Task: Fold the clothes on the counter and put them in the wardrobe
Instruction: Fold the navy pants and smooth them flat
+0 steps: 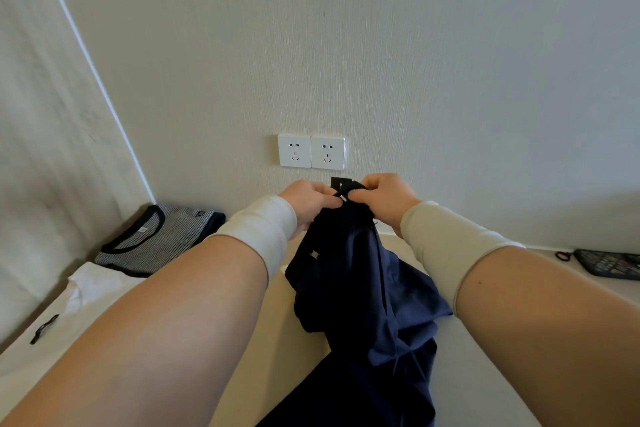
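Left hand: the left hand [309, 200] is raised in front of the wall, fingers curled and pinching the top edge of the navy garment [363, 291].
Right hand: the right hand [384, 199] is just beside the left, nearly touching it — fingers curled onto the same top edge, next to a small black tag [340, 182] that sticks up between the two hands.
Garment: it hangs down from both hands, bunched at the top, its lower part trailing onto the counter [242, 350] below the forearms.
Striped shirt: the striped shirt [157, 236] lies flat on the counter, well to the left of the left hand, in the corner.
White cloth: the white cloth [93, 291] lies nearer than the striped shirt, under the left forearm's outer side.
Sockets: two white sockets [311, 151] sit on the wall just above the hands.
Dark object: a dark object [609, 263] lies on the counter far to the right of the right hand — too cropped to name.
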A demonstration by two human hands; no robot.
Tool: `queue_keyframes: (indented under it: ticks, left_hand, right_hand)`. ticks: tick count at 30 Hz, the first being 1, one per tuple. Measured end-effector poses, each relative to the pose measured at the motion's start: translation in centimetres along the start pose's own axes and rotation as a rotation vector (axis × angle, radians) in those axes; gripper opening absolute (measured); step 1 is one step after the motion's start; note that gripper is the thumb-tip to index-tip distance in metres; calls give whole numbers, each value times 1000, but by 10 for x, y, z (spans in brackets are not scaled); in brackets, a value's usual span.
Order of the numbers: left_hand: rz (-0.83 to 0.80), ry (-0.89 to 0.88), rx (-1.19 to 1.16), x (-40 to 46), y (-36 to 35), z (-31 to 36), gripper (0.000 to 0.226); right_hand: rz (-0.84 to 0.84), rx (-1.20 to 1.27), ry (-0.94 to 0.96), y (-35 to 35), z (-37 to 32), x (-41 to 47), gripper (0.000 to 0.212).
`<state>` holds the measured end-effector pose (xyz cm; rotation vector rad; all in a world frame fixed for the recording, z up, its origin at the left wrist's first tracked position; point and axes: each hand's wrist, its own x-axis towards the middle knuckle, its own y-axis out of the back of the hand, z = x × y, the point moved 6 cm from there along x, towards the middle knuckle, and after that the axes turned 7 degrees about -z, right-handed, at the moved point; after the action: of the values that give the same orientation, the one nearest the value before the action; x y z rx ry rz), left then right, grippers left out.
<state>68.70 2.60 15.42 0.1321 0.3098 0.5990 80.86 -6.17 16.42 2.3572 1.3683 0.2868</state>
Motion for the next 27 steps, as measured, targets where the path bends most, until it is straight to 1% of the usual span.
queue_keyframes:
  ticks: [2, 5, 9, 11, 14, 17, 18, 20, 22, 25, 27]
  left_hand:
    - [-4, 17, -4, 0, 1, -1, 5]
    - [-14, 35, 19, 1, 1, -4, 4]
    - [39, 34, 71, 3, 3, -4, 10]
    - [33, 43, 67, 3, 4, -5, 13]
    - [-43, 87, 78, 1, -1, -9, 27]
    - [-65, 108, 63, 2, -6, -10, 26]
    - [-61, 108, 36, 2, -7, -10, 26]
    - [-69, 104, -23, 4, -6, -12, 29]
    - [-90, 96, -52, 6, -5, -12, 27]
    - [-95, 66, -50, 7, -5, -9, 23]
    - [-103, 38, -63, 7, -5, -5, 21]
  right_hand:
    - [-7, 28, -11, 1, 3, 0, 21]
    - [-61, 39, -34, -2, 6, -1, 16]
    - [-122, 119, -46, -4, 4, -3, 15]
    - [-104, 197, -56, -2, 5, -3, 14]
    - [-43, 288, -56, 2, 5, -3, 15]
    - [-62, 405, -101, -2, 5, -3, 18]
    - [-58, 395, -115, -1, 5, -2, 19]
    - [-41, 236, -129, 4, 7, 0, 20]
    - [-64, 114, -163, 5, 11, -1, 25]
    - [-131, 126, -261, -1, 17, -4, 29]
    - [-124, 123, -281, -4, 18, -2, 26]
